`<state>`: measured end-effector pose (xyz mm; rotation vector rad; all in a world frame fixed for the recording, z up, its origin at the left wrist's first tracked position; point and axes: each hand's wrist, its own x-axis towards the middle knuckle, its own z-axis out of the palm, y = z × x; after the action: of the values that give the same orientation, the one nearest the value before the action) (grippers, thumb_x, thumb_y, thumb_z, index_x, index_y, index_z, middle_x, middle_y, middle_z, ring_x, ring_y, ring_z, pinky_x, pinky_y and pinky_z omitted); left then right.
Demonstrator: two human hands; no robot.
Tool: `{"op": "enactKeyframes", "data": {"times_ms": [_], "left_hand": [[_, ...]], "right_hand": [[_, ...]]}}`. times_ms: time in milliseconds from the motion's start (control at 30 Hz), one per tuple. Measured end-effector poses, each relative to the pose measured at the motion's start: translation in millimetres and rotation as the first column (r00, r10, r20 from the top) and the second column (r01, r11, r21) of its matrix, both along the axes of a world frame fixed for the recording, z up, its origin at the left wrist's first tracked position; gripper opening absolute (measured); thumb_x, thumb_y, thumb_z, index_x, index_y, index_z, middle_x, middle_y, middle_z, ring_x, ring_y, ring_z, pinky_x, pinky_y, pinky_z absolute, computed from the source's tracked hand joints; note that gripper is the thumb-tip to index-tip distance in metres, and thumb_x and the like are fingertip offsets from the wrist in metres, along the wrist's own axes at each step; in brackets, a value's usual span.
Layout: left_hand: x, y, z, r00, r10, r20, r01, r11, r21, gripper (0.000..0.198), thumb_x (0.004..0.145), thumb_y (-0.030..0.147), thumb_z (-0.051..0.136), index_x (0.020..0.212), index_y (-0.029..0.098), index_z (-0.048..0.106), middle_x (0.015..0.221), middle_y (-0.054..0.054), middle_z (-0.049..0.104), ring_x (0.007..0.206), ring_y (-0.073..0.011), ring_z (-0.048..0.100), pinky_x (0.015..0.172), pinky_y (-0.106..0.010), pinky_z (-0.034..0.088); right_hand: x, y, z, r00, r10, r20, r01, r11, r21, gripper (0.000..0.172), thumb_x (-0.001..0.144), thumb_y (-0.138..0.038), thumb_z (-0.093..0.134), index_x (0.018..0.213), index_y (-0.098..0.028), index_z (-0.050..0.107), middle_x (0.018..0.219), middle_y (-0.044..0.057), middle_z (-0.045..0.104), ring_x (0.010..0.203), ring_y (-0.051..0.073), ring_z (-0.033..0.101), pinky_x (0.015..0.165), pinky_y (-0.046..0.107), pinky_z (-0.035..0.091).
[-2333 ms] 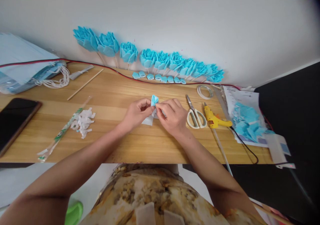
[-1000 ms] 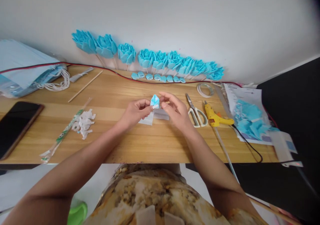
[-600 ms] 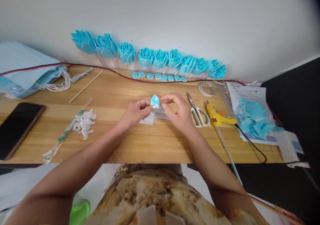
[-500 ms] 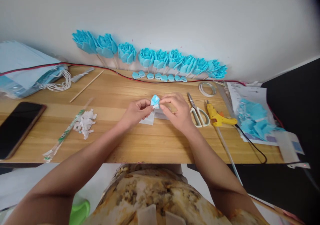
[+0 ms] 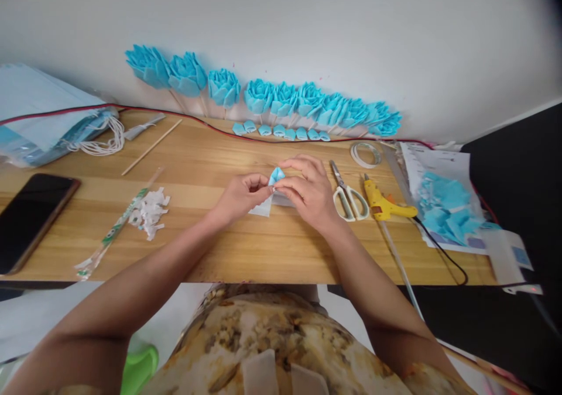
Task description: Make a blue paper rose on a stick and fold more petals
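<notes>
A small folded blue petal [image 5: 276,175] is pinched between my two hands, a little above the table. My left hand [image 5: 246,197] has thumb and forefinger closed on its lower left edge. Thumb and forefinger of my right hand [image 5: 309,193] press at its lower right, partly hiding it. White sheet pieces [image 5: 262,207] lie on the wood just beneath my fingers. Behind them, several similar folded blue petals [image 5: 278,130] form a row. Scissors [image 5: 346,193] with white handles rest right of my right hand.
Blue flowers on sticks [image 5: 259,95] lean along the wall, with a red-black cable [image 5: 197,122] in front. To the right are a tape roll [image 5: 365,155], a yellow glue gun [image 5: 386,206] and loose blue pieces [image 5: 448,202]. White scraps [image 5: 150,212] and a phone [image 5: 37,219] lie left.
My right hand's fingers have shifted left over the petal's lower edge, meeting my left fingertips. The petal has turned slightly, and less of it shows.
</notes>
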<state>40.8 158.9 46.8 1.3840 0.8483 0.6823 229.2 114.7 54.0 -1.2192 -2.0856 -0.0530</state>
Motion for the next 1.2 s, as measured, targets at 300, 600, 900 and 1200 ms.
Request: {"op": "enactKeyframes", "data": {"times_ms": [300, 600, 900, 1200], "left_hand": [[0, -1, 1.4, 1.0, -0.024, -0.002, 0.024, 1.0, 0.02, 0.023, 0.073, 0.038, 0.064, 0.068, 0.018, 0.055, 0.053, 0.007, 0.044, 0.048, -0.0054, 0.035, 0.046, -0.021, 0.027], [0, -1, -0.3, 1.0, -0.012, 0.021, 0.01, 0.995, 0.096, 0.024, 0.075, 0.039, 0.065, 0.07, 0.016, 0.058, 0.059, 0.006, 0.044, 0.052, -0.0058, 0.033, 0.048, -0.021, 0.025], [0, -2, -6.2, 1.0, 0.02, -0.023, -0.017, 0.988, 0.15, 0.025, 0.077, 0.041, 0.065, 0.07, 0.017, 0.06, 0.059, 0.005, 0.044, 0.054, -0.0071, 0.032, 0.05, -0.022, 0.026], [-4, 0, 9.1, 0.998, -0.068, -0.017, 0.069, 0.994, 0.089, 0.028, 0.076, 0.043, 0.069, 0.084, 0.016, 0.067, 0.074, 0.0, 0.061, 0.062, -0.0097, 0.046, 0.059, -0.024, 0.037]], "right_hand": [[-3, 0, -4.1, 0.993, 0.073, -0.088, -0.074, 0.997, -0.002, 0.014, 0.101, -0.026, 0.051, 0.092, -0.023, 0.062, 0.112, 0.008, 0.067, 0.111, 0.024, 0.058, 0.097, 0.044, 0.046], [-7, -1, -9.2, 0.975, 0.021, -0.222, -0.05, 0.991, -0.124, 0.013, 0.101, -0.028, 0.05, 0.092, -0.023, 0.059, 0.116, 0.009, 0.064, 0.112, 0.024, 0.059, 0.098, 0.044, 0.045], [-10, -1, -12.5, 0.834, -0.149, -0.531, -0.123, 0.888, -0.443, 0.027, 0.091, -0.029, 0.064, 0.116, -0.025, 0.053, 0.089, -0.001, 0.067, 0.082, 0.016, 0.065, 0.08, 0.033, 0.05], [-9, 1, -13.2, 0.789, -0.134, -0.6, -0.151, 0.904, -0.4, 0.046, 0.089, -0.026, 0.064, 0.132, -0.027, 0.047, 0.079, -0.005, 0.058, 0.073, 0.013, 0.057, 0.073, 0.03, 0.047]]}}
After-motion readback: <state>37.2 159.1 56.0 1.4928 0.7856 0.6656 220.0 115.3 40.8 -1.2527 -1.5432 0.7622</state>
